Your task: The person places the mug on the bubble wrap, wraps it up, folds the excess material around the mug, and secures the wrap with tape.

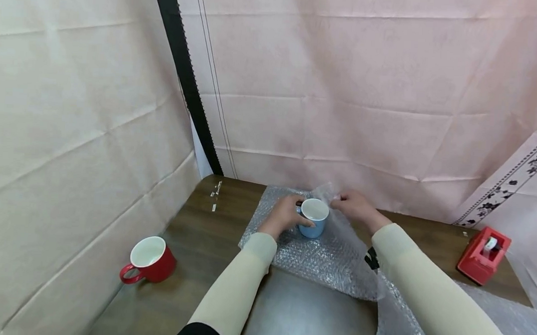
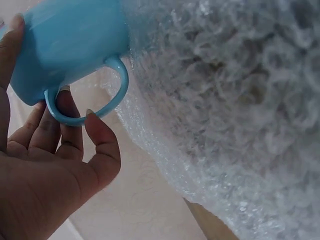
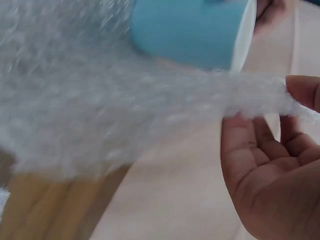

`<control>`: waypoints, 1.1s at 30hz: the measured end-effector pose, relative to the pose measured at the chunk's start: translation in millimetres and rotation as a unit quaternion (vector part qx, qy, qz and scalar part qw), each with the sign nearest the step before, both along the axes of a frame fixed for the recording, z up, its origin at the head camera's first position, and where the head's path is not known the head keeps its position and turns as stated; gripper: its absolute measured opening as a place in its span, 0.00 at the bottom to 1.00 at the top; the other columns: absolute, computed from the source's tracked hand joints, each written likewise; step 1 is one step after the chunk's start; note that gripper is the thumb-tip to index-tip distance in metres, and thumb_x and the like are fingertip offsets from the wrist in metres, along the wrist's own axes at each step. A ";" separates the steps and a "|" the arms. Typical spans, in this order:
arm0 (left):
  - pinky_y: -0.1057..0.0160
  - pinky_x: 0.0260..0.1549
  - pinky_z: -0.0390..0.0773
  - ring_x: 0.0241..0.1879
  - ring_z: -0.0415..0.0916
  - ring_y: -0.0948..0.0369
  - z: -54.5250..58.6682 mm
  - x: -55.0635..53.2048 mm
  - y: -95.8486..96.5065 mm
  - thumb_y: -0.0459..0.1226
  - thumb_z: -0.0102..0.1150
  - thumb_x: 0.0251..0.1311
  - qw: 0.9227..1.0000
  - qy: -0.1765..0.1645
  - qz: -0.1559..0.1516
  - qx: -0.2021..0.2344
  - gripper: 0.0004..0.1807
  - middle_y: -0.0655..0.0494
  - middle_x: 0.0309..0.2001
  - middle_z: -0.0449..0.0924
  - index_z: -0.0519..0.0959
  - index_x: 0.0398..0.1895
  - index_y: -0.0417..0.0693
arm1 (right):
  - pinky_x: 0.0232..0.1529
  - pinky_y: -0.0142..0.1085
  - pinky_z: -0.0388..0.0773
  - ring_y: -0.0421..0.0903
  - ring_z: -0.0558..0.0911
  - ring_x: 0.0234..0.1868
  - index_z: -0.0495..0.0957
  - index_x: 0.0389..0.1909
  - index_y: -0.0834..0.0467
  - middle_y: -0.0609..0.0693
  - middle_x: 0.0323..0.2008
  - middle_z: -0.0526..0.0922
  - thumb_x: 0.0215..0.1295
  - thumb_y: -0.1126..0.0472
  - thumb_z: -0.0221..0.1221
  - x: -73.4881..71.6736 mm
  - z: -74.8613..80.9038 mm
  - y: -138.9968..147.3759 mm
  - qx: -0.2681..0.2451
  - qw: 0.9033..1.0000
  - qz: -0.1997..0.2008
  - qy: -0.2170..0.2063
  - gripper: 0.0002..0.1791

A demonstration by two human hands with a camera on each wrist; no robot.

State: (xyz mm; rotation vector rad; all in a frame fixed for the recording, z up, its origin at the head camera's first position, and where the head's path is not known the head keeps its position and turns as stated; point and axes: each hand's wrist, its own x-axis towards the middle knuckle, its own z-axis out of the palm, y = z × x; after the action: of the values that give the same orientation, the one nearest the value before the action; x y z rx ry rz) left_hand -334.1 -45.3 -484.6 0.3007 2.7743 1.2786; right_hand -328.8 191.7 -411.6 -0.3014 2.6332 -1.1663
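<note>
The blue mug (image 1: 311,230) is glossy light blue outside and white within, with a plain curved handle (image 2: 123,92) in the same blue; it is on the far part of the bubble wrap (image 1: 318,264), a clear, crinkled sheet. The left hand (image 1: 284,215) curls its fingers round the handle side of the mug, and the right hand (image 1: 356,207) pinches a lifted edge of the bubble wrap between thumb and fingers. In the head view the left hand hides most of the handle; the left wrist view cuts off part of the mug, and the right wrist view is blurred. The right sleeve (image 1: 438,290) passes in front of the bubble wrap's right side. The mug is upright, mouth up, its long axis roughly vertical, handle towards the left hand. A red mug (image 1: 161,265) is left of the bubble wrap, a red tape dispenser (image 1: 478,264) right of it.
</note>
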 end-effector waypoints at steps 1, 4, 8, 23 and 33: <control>0.46 0.65 0.88 0.66 0.86 0.49 -2.2 0.5 -0.7 0.45 0.93 0.54 1.000 -0.002 -0.001 0.001 0.39 0.52 0.67 0.89 0.86 0.70 0.53 | 0.36 0.40 0.71 0.46 0.70 0.31 0.73 0.27 0.54 0.44 0.25 0.68 0.81 0.56 0.62 1.2 1.0 -4.7 0.005 1.000 0.009 -0.004 0.18; 0.47 0.64 0.89 0.65 0.87 0.50 -9.5 1.3 -2.1 0.46 0.93 0.54 1.000 -0.003 -0.003 0.004 0.39 0.54 0.66 0.90 0.86 0.70 0.54 | 0.38 0.40 0.70 0.46 0.70 0.32 0.71 0.26 0.53 0.44 0.26 0.68 0.82 0.58 0.61 4.0 1.2 -15.6 0.008 1.000 0.025 -0.013 0.19; 0.47 0.64 0.89 0.66 0.86 0.51 -14.8 -2.2 -1.3 0.46 0.92 0.55 1.000 0.012 -0.006 0.009 0.38 0.55 0.66 0.90 0.86 0.70 0.55 | 0.42 0.40 0.71 0.47 0.71 0.36 0.75 0.30 0.57 0.48 0.32 0.73 0.84 0.58 0.61 3.9 -0.2 -23.1 0.015 0.999 0.034 -0.015 0.17; 0.44 0.70 0.87 0.73 0.82 0.48 -17.4 5.9 -0.1 0.48 0.91 0.57 0.999 -0.032 0.014 0.026 0.44 0.51 0.76 0.83 0.82 0.78 0.55 | 0.75 0.62 0.81 0.70 0.81 0.75 0.89 0.56 0.64 0.69 0.74 0.82 0.87 0.57 0.60 -8.4 -6.3 -26.7 0.109 0.987 0.117 0.002 0.16; 0.49 0.65 0.89 0.68 0.86 0.51 -13.9 1.3 -1.9 0.46 0.92 0.56 0.999 -0.014 0.021 0.038 0.41 0.55 0.70 0.88 0.84 0.75 0.57 | 0.73 0.60 0.84 0.68 0.80 0.78 0.83 0.74 0.66 0.65 0.79 0.79 0.67 0.52 0.82 -23.5 -13.5 -39.7 0.166 0.977 0.086 0.099 0.39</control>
State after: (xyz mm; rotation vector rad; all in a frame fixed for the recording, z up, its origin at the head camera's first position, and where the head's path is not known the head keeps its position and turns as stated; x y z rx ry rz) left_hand -332.7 -47.3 -498.5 0.2290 2.7261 1.3902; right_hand -352.4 152.0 -425.2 -0.5904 2.8430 -0.6561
